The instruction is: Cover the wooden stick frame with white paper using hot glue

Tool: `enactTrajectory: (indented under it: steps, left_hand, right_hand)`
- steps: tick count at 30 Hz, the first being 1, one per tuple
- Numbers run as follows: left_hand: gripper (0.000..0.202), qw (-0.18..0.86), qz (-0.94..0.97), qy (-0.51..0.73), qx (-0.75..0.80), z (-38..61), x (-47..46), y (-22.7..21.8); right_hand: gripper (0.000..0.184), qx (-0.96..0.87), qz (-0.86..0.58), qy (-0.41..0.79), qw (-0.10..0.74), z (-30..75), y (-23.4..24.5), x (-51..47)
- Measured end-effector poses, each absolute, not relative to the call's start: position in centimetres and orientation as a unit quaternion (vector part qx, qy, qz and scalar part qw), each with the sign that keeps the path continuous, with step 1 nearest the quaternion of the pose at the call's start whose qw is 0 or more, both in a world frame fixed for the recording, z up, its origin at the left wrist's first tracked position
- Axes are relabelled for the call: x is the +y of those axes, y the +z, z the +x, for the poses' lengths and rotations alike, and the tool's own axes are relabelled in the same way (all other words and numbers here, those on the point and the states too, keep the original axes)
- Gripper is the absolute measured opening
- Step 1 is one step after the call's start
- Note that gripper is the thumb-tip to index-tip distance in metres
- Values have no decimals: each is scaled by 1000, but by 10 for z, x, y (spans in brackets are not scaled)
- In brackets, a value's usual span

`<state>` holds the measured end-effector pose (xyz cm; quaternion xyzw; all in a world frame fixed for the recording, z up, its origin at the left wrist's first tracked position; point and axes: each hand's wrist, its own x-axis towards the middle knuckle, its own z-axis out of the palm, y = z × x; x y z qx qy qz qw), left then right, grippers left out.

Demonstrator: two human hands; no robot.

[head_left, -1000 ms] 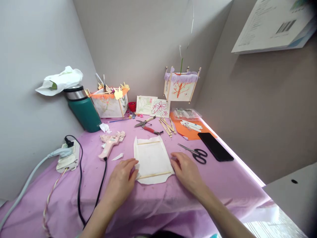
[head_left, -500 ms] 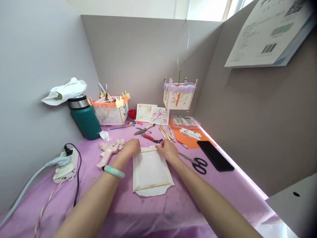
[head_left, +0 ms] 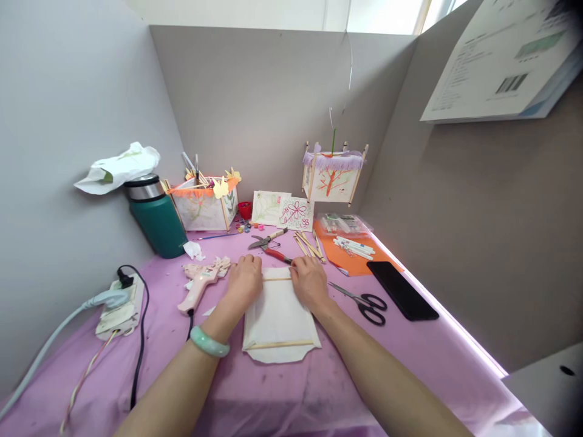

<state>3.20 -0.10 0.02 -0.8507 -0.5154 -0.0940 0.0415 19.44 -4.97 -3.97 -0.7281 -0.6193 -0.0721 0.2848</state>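
Observation:
A white paper sheet [head_left: 279, 318] with a wooden stick glued along its far and near edges lies on the purple table cover [head_left: 410, 364]. My left hand [head_left: 245, 281] rests on the sheet's far left corner, fingers curled down onto the far stick [head_left: 276, 279]. My right hand [head_left: 308, 283] presses the far right corner the same way, fingers bent over the stick's end. A green bangle [head_left: 209, 342] sits on my left wrist.
A pink glue gun [head_left: 200, 280] lies left of the sheet, its cord running to a power strip [head_left: 117, 301]. Black scissors [head_left: 364, 300] and a phone [head_left: 402, 289] lie to the right. Pliers [head_left: 273, 243], loose sticks [head_left: 308, 244], paper lanterns [head_left: 333, 167] and a green flask [head_left: 155, 215] stand behind.
Both hands moved from the sheet's near corners up to its far edge and now press on the far stick. The view tilted upward.

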Motion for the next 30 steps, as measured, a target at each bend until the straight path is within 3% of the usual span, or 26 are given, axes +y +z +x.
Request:
enactTrajectory:
  steps: [5,12,25,30]
  left_hand:
    - [30,25,-902,-61,-427,31,-29,-3]
    - [62,-2,-914,-13,-405,37,-48,-34]
    - [64,-42,-907,-20,-419,38,-45,-28]
    - [55,74,-827,-124,-543,-12,-40,-2]
  right_hand:
    - [22,-716,-661,-110,198,188,-31,-40]
    - [18,-753,-637,-87,141,185,-29,-14]
    - [20,-726,-657,-117,163,176,-31,-19]
    - [22,-701,-668,-133,212,188,-16,-55]
